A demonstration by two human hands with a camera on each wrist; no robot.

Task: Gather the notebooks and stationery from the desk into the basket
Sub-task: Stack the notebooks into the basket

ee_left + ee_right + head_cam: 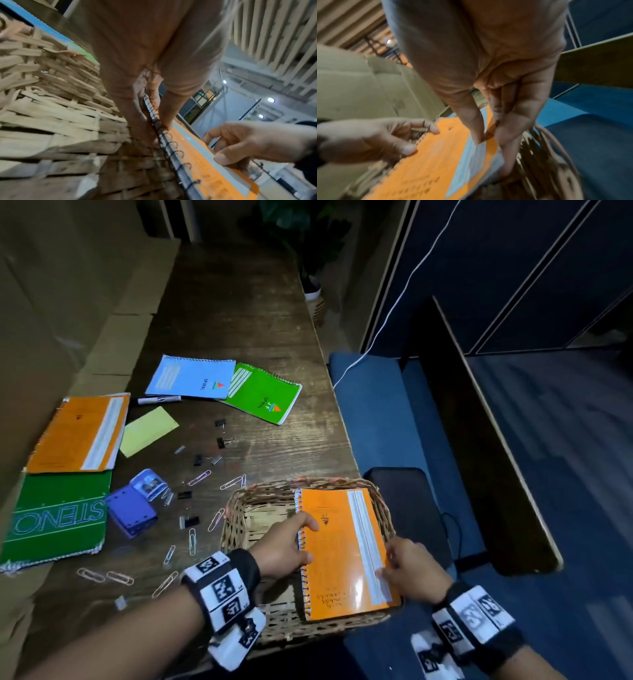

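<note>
An orange spiral notebook (342,553) (202,162) (433,162) lies tilted over the right side of the woven basket (246,529) (51,115) at the desk's near edge. My left hand (291,546) (154,121) pinches its spiral edge, thumb on the cover. My right hand (407,566) (489,136) pinches its opposite edge near the white stripe. On the desk lie a blue notebook (191,378), a green one (263,393), another orange one (78,436), a green steno pad (54,518), a yellow pad (147,429), a marker (157,400), binder clips (224,441) and paper clips (200,477).
A purple stapler-like tool (133,505) sits left of the basket. Cardboard boxes (51,320) line the desk's left side. A blue bench (373,412) and a dark chair (407,501) stand to the right, with a white cable (387,320) hanging down. A potted plant (310,289) stands at the far end.
</note>
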